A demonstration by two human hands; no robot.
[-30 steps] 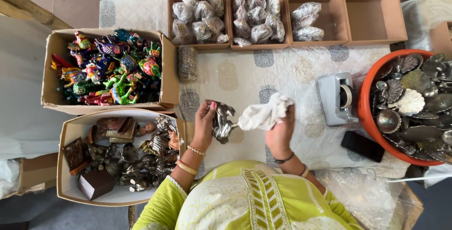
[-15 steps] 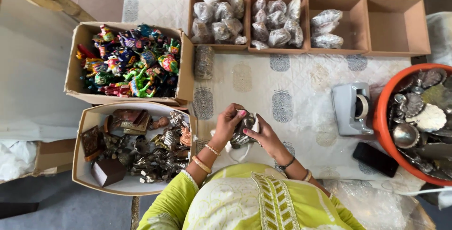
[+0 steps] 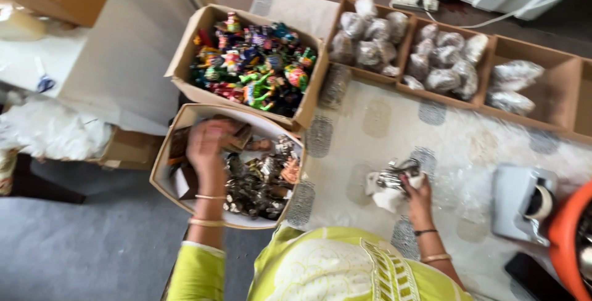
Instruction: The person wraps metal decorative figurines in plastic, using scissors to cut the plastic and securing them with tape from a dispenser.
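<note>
Head view: the left hand [image 3: 206, 147] reaches into the white box [image 3: 161, 171] at the near left, hovering over its dark metal trinkets [image 3: 259, 178]. The hand is blurred, so I cannot tell whether its fingers are open or closed, or whether they hold anything. 2 bangles sit on that wrist.

The right hand [image 3: 418, 193] rests on the patterned cloth [image 3: 481, 147] that covers the desk, its fingers closed around a shiny metal piece [image 3: 398, 174] wrapped partly in a white tissue [image 3: 385, 197]. The piece lies in front of the person, between the white box and the grey tape dispenser [image 3: 524, 201].

Just behind the white box stands a cardboard box of painted figures [image 3: 253, 70], touching it at 1 corner. Along the far edge of the cloth runs a row of low trays [image 3: 555, 91], 3 of them holding wrapped bundles [image 3: 376, 36]. At the right edge an orange tub [image 3: 564, 239] shows in part, with a black phone [image 3: 533, 276] just beside it. A power strip [image 3: 410, 2] lies on the floor beyond the trays.
</note>
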